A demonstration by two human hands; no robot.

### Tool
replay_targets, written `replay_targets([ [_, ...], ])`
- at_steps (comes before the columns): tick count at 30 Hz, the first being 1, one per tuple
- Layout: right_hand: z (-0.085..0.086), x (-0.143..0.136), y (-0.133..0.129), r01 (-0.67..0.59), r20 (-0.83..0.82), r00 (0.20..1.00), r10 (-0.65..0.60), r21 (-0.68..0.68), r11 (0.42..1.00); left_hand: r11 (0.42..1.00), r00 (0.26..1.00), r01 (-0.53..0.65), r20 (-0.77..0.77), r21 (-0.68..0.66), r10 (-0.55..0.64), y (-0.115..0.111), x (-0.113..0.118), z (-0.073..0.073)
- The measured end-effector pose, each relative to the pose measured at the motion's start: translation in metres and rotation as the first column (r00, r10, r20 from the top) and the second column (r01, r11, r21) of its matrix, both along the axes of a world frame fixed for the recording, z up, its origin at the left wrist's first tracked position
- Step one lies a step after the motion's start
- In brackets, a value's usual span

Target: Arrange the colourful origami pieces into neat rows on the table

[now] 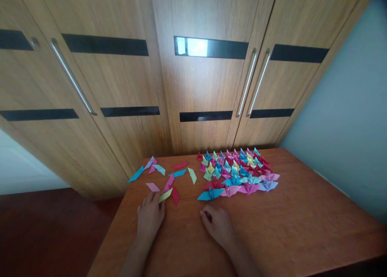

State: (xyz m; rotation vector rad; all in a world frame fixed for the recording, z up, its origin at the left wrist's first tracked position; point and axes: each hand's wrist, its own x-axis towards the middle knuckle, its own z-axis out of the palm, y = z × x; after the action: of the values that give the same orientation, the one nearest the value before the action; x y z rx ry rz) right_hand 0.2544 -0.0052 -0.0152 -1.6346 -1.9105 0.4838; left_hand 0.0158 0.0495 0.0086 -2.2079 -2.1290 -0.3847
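My left hand (pixel 150 215) is at the left of the wooden table, its thumb and fingers closed on one end of a light green folded paper strip (pixel 165 195) with slanted ends. A red folded strip (pixel 175 196) and a pink one (pixel 152 187) lie close by it. My right hand (pixel 218 224) rests on the table with its fingers curled in and the thumb against them; nothing shows in it. Just beyond it sits a blue paper crane (pixel 210 194), wings spread, at the near left corner of many colored paper cranes (pixel 234 164) set in rows.
More folded strips, such as a blue one (pixel 136 174) and a pale green one (pixel 192 175), lie scattered at the table's far left. Behind the table (pixel 287 212) stands a wooden wardrobe (pixel 202 87) with metal handles. A pale wall (pixel 341 119) borders the right.
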Motion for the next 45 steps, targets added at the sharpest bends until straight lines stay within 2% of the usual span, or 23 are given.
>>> replay_targets([
  [9,0.001,0.0,0.0,0.003,-0.032,0.999,-0.003,0.01,1.0,1.0,0.996,-0.001,0.087,0.027,-0.001,0.006,-0.012,-0.008],
  [16,0.003,0.001,0.0,-0.003,-0.043,0.999,0.004,0.019,1.0,0.999,0.998,-0.019,0.053,0.042,0.016,0.004,-0.022,-0.008],
  [22,0.0,0.001,0.001,-0.002,-0.04,0.999,0.002,0.012,1.0,0.999,0.998,0.03,0.048,0.019,-0.031,0.004,-0.024,-0.007],
  [26,0.001,0.001,0.001,0.0,-0.032,0.999,0.0,0.016,1.0,0.996,0.986,0.062,0.152,0.058,-0.07,0.004,-0.026,-0.003],
  [29,0.003,0.0,-0.001,0.001,-0.04,0.999,0.0,0.016,1.0,0.986,0.958,-0.001,0.283,0.168,-0.047,0.002,-0.024,0.003],
  [31,0.004,0.0,-0.002,0.01,-0.048,0.999,-0.009,0.013,1.0,0.973,0.936,-0.007,0.344,0.229,-0.074,-0.001,-0.017,0.006],
  [34,0.003,0.002,-0.007,0.041,-0.067,0.997,-0.04,0.009,0.999,0.957,0.909,0.123,0.357,0.263,-0.215,-0.01,0.004,0.009],
  [36,0.0,0.006,-0.012,0.097,-0.08,0.992,-0.096,0.005,0.995,0.946,0.887,0.238,0.346,0.221,-0.304,-0.018,0.025,0.01],
  [40,-0.008,0.021,-0.025,0.235,-0.052,0.971,-0.235,-0.001,0.972,0.905,0.854,0.422,0.314,0.045,-0.414,-0.034,0.07,0.014],
  [45,-0.014,0.045,-0.042,0.349,0.003,0.937,-0.349,-0.018,0.937,0.852,0.835,0.524,0.217,-0.027,-0.506,-0.042,0.104,0.014],
])
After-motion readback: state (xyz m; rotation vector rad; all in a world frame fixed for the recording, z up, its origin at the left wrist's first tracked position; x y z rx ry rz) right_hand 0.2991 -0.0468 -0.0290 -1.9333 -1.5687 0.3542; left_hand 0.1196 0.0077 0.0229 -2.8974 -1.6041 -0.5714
